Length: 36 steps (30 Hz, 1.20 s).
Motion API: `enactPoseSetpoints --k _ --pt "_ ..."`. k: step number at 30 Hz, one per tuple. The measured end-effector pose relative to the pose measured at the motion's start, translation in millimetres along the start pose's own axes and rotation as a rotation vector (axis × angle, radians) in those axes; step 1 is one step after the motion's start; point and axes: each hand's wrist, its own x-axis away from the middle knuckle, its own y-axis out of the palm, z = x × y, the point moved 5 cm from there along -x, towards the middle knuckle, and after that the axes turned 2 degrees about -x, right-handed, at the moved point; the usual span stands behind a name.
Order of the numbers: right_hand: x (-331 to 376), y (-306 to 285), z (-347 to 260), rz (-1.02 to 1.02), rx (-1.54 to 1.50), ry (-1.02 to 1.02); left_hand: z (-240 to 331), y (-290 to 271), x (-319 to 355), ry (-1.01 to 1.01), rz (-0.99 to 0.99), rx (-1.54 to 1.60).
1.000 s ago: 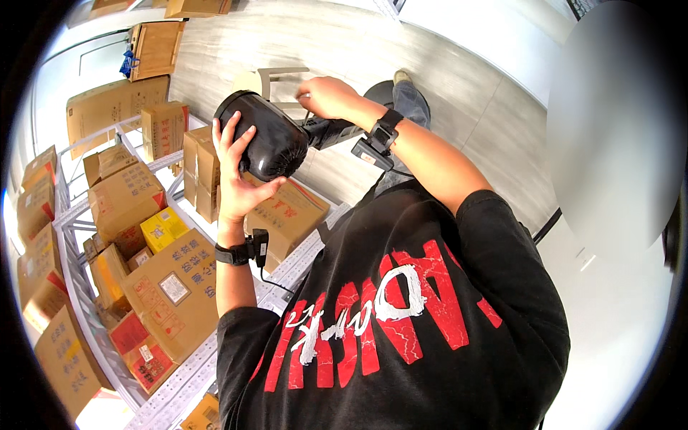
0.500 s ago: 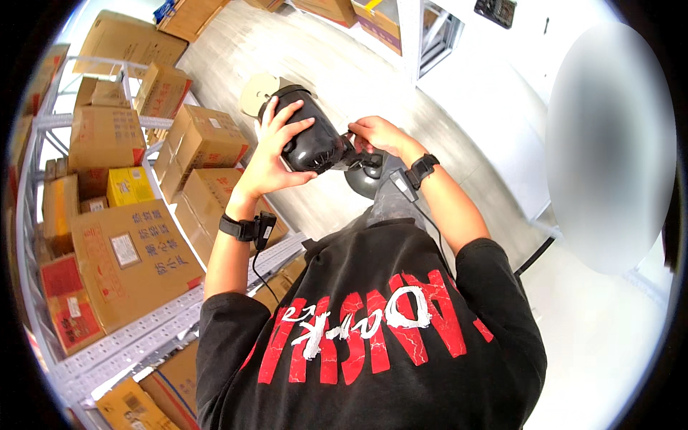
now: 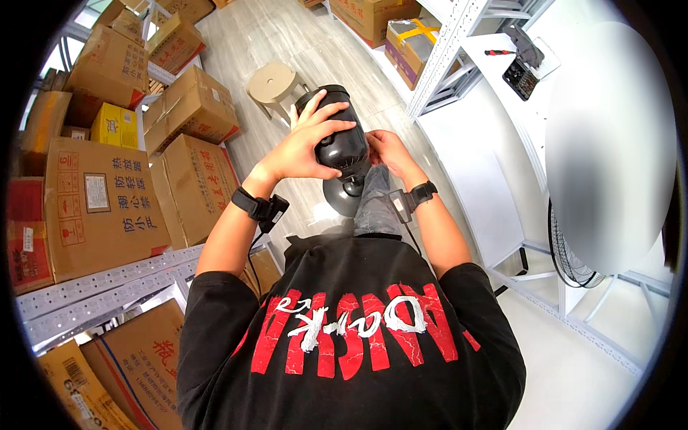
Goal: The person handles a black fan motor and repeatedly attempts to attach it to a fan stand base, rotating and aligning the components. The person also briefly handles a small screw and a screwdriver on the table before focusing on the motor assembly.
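In front of me is a glossy black device with a rounded cylindrical body (image 3: 340, 152), tilted, with a jointed neck below. My left hand (image 3: 304, 145) grips its side, the fingers spread over the body and the thumb near its lower end. A round black domed base (image 3: 340, 199) sits beneath the neck, by my grey-trousered leg (image 3: 377, 204). My right hand (image 3: 389, 153) is at the right of the neck with its fingers drawn together. What those fingertips hold, if anything, is hidden. Both wrists wear black straps with small cabled modules.
A beige round stool (image 3: 274, 82) stands just beyond the device. Shelving with cardboard boxes (image 3: 107, 204) lines the left. To the right are a white table (image 3: 494, 86) with a black tray of small parts (image 3: 521, 79), a red-and-black tool (image 3: 499, 52), and a wire fan guard (image 3: 567, 251).
The black device now stands more upright, and my right hand has come closer to its body. My left hand keeps its grip. The view has shifted, showing more of the stool and table.
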Motion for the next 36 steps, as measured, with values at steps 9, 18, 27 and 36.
enactPoseSetpoints --k 9,18,27,36 --pt "-3.1 -11.7 4.5 0.024 0.189 0.113 -0.9 1.1 3.3 0.021 0.014 0.03" --pt "1.0 5.2 -13.6 0.111 0.211 0.053 -1.8 -3.0 7.6 -0.014 0.064 0.102" --pt "-2.6 -20.3 7.2 0.029 0.382 0.15 -1.7 -2.2 15.3 0.008 0.113 0.11" --pt "-11.4 -6.2 5.2 0.166 0.094 -0.058 -5.3 2.1 20.6 0.011 0.133 0.114"
